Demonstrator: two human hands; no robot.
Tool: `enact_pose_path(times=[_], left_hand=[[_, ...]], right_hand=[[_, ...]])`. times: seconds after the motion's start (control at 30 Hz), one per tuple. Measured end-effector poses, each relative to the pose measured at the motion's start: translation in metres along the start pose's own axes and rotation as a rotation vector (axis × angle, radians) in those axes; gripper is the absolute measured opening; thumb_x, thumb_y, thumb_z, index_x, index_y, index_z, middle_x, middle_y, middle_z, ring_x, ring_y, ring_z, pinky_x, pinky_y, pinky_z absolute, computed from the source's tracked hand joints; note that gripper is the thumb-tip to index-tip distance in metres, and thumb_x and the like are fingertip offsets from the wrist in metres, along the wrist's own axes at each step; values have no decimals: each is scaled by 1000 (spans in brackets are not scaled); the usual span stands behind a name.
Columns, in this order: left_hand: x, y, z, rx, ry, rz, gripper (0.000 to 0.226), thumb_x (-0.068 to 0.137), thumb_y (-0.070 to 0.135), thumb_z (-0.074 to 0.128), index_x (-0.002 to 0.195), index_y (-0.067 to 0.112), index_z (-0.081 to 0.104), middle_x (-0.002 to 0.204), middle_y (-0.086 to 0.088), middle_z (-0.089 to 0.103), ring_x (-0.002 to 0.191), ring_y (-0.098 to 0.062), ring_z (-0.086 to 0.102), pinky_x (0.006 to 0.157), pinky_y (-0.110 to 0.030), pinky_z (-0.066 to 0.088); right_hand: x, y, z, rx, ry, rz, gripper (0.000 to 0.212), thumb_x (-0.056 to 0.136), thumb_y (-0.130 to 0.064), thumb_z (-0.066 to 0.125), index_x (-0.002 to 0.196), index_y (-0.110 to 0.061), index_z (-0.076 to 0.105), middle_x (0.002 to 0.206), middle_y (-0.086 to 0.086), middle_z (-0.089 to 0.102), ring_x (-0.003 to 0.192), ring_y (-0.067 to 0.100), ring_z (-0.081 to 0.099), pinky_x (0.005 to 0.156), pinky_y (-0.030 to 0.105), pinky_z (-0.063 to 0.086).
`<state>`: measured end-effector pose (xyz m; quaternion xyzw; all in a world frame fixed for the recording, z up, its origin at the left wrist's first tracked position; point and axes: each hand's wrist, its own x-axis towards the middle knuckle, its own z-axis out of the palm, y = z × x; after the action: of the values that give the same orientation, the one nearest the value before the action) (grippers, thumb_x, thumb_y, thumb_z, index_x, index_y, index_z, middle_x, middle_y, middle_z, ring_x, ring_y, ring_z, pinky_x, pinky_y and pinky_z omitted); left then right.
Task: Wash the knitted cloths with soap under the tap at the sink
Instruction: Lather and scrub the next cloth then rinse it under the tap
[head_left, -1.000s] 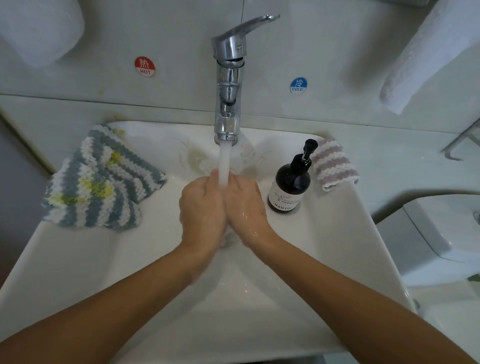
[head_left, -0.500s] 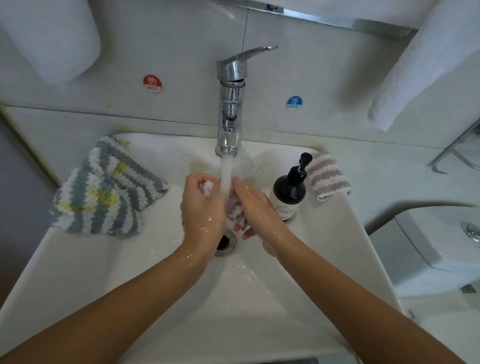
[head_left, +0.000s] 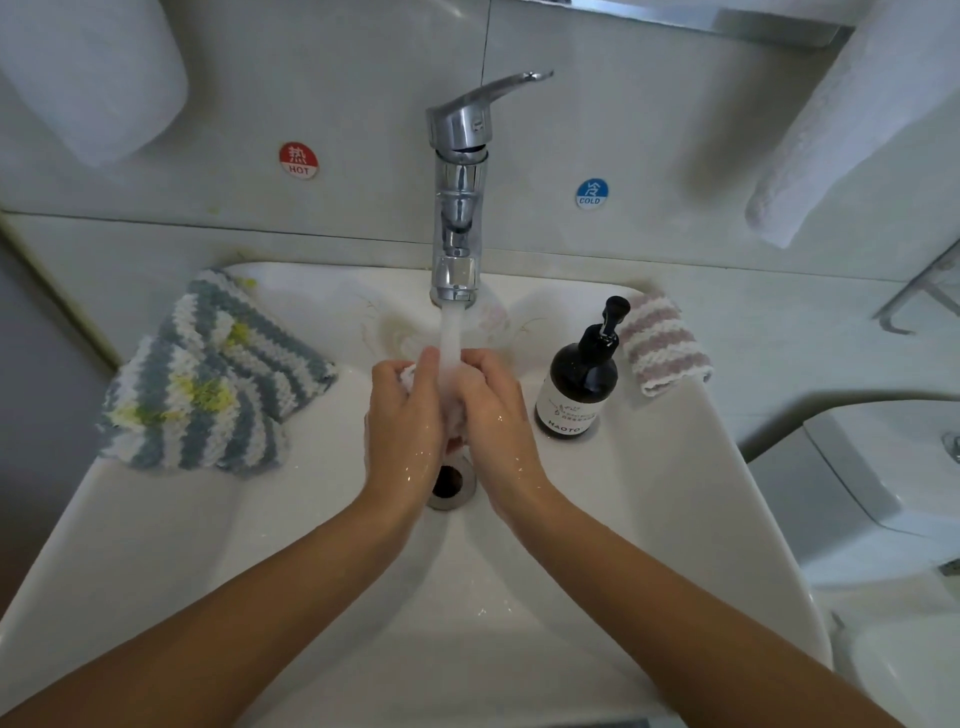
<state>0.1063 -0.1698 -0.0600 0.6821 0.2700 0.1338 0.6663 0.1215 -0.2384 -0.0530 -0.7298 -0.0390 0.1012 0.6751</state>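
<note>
Water runs from the chrome tap (head_left: 457, 208) onto a small pale knitted cloth (head_left: 456, 410) that I hold over the drain (head_left: 448, 480). My left hand (head_left: 405, 421) and my right hand (head_left: 493, 415) are curled round it from either side, so most of the cloth is hidden. Grey, white and yellow striped knitted cloths (head_left: 208, 379) lie on the sink's left rim. A pink and white striped cloth (head_left: 657, 343) lies on the right rim behind a dark soap pump bottle (head_left: 582, 384).
The white sink (head_left: 675, 493) slopes toward me. HOT (head_left: 298, 161) and COLD (head_left: 592, 194) stickers sit on the wall. White towels hang at top left (head_left: 93, 78) and top right (head_left: 852, 119). A toilet (head_left: 872, 483) stands to the right.
My hands spread apart on the cloth half a second ago and have closed together on it again under the stream. The camera tilted up slightly.
</note>
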Motion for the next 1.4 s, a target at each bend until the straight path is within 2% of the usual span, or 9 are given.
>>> enact_pose_path(times=[0.13, 0.23, 0.43, 0.6, 0.73, 0.9, 1.17, 1.27, 1.4], left_hand=[[-4, -2, 2, 4, 30, 54, 29, 96, 50, 48, 95, 23, 59, 85, 0, 68, 80, -17, 68, 79, -46, 57], [-10, -2, 3, -50, 40, 44, 33, 98, 46, 48, 87, 17, 62, 79, -1, 68, 77, -19, 66, 76, -43, 56], [-11, 0, 4, -137, 87, -7, 32, 95, 41, 55, 76, 16, 64, 67, 4, 66, 63, -9, 64, 65, -30, 54], [-9, 2, 3, -130, 130, 77, 17, 96, 34, 54, 82, 24, 54, 76, 8, 62, 60, 7, 58, 55, -11, 46], [-5, -7, 3, -62, 29, 25, 11, 97, 40, 52, 94, 30, 53, 91, 4, 69, 81, -8, 67, 74, -34, 56], [-11, -8, 10, -42, 33, 1, 23, 95, 43, 51, 82, 25, 59, 74, 5, 67, 73, -12, 65, 65, -34, 53], [-14, -6, 11, -12, 74, 57, 37, 96, 24, 53, 61, 14, 61, 51, 5, 56, 48, -2, 54, 45, -17, 42], [-12, -7, 8, 34, 74, 98, 36, 98, 28, 51, 67, 15, 64, 58, 1, 62, 51, -7, 59, 46, -16, 47], [-15, 2, 7, -51, 113, 93, 31, 98, 40, 50, 82, 20, 66, 74, 3, 68, 65, -4, 65, 53, -15, 50]], right_hand=[[-1, 0, 2, -21, 44, -15, 27, 99, -42, 45, 90, -22, 61, 82, -10, 65, 75, -1, 61, 68, 18, 47], [-2, -2, -1, -36, 62, -19, 35, 101, -40, 38, 77, -22, 55, 69, -18, 58, 65, -13, 52, 60, 8, 39], [0, -3, 3, -49, 66, 34, 42, 99, -46, 41, 75, -17, 59, 72, -5, 60, 75, 11, 61, 79, 36, 50], [2, 2, -3, -135, 43, 49, 31, 97, -46, 46, 94, -20, 62, 87, -7, 67, 82, 7, 63, 72, 25, 48], [3, 5, -4, -120, 86, -9, 22, 97, -40, 50, 93, -22, 63, 84, -11, 67, 77, 0, 62, 69, 18, 45], [3, 3, -1, -71, 139, -4, 37, 97, -38, 50, 65, -18, 47, 56, -12, 50, 57, 4, 48, 58, 20, 38], [6, 0, 4, -136, 109, 23, 44, 97, -33, 48, 60, -10, 50, 57, -1, 54, 57, 9, 49, 57, 33, 42], [5, -2, 4, -156, 88, 18, 40, 98, -28, 47, 65, -7, 54, 59, 0, 54, 57, 10, 49, 55, 28, 41], [3, -2, 3, -175, 97, 74, 40, 96, -50, 47, 77, -17, 59, 70, -7, 63, 67, 9, 60, 63, 29, 45]])
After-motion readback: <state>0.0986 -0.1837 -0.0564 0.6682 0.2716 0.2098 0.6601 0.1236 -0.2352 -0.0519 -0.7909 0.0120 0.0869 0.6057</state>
